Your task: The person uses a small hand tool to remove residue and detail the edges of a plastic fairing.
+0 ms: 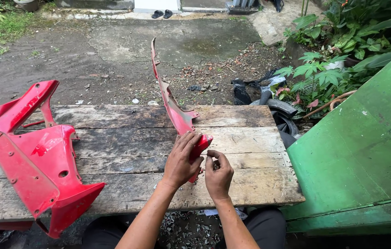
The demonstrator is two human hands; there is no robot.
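Red trim strip, gripped by left hand; right hand fingers pinched narrow; fairing lies well apart.

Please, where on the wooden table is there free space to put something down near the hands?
Bare planks lie between the large red plastic fairing and the left hand, on the weathered plank table. Another strip runs from the right hand to the green metal panel. It is crowded around the narrow red trim piece that both hands work on.
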